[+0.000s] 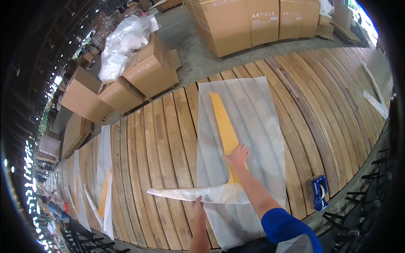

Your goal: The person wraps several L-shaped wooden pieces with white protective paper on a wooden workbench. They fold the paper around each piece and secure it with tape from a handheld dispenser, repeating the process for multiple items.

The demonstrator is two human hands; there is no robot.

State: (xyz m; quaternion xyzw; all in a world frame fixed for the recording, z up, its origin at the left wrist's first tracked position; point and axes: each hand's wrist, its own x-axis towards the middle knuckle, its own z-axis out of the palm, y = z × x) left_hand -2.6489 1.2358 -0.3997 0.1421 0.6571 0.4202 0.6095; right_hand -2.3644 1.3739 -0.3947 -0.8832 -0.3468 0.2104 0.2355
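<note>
A V-shaped wooden furniture leg (225,130) lies on a sheet of translucent foam wrap (263,122) over the slatted table. One arm of the leg is bare yellow wood, pointing away from me. The other arm, pointing left, is covered in white foam wrap (181,193). My right hand (237,156) is closed round the bare arm, a little above the bend. At the lower edge of the wrapped arm, my left hand (200,207) has its fingers closed on it; part of its grip is hidden.
A blue tape dispenser (318,192) stands at the table's right edge. More wooden legs (104,196) lie on foam sheets at the left. Thin wrapped pieces (375,103) are at the far right. Cardboard boxes (147,67), some topped with clear plastic (124,44), stand beyond the slatted table (168,126).
</note>
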